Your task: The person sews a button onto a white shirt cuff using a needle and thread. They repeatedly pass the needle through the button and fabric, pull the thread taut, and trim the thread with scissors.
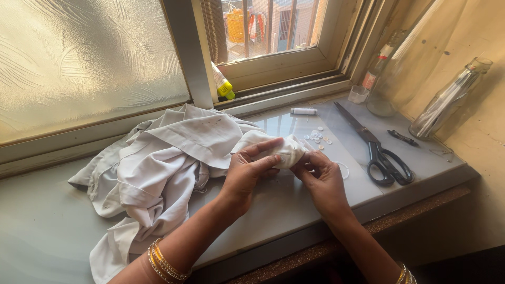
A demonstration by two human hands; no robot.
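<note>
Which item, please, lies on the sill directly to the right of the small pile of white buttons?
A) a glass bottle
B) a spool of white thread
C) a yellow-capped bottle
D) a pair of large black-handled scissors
D: the black-handled scissors lie just right of the white buttons, blades pointing toward the window.
</note>
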